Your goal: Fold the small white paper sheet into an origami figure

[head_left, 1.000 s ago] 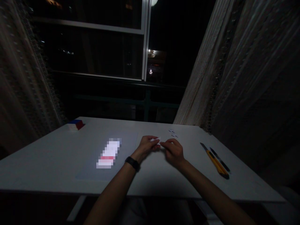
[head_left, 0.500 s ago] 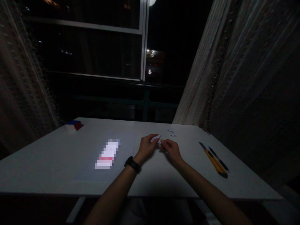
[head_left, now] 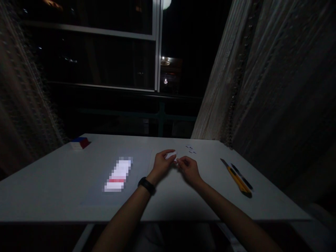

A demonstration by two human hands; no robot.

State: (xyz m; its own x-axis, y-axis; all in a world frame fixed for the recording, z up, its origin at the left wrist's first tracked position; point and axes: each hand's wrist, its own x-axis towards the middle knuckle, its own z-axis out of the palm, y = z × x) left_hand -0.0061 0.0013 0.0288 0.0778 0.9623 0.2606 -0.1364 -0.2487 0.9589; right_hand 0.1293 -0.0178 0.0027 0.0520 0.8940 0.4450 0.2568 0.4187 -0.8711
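Note:
My left hand (head_left: 162,163), with a dark watch (head_left: 147,184) on its wrist, is closed on a small piece of white paper (head_left: 171,155) above the middle of the table. Close beside it on the right, my right hand (head_left: 190,169) has its thumb and finger pinched together at the paper's lower right edge. Whether a separate scrap sits between those fingertips is too dark and small to tell. Several small white paper pieces (head_left: 190,148) with dark marks lie on the table just beyond my right hand.
A white table (head_left: 52,182) spans the view. A yellow box cutter (head_left: 238,182), blade out, and a dark pen (head_left: 242,176) lie at right. At left, a lit, pixelated phone-like shape (head_left: 119,175) rests on a pale sheet (head_left: 91,196). A coloured cube (head_left: 79,142) stands far left.
The whole view has shifted slightly. Both hands stay close together at the paper, and the right fingertips have changed position a little against it.

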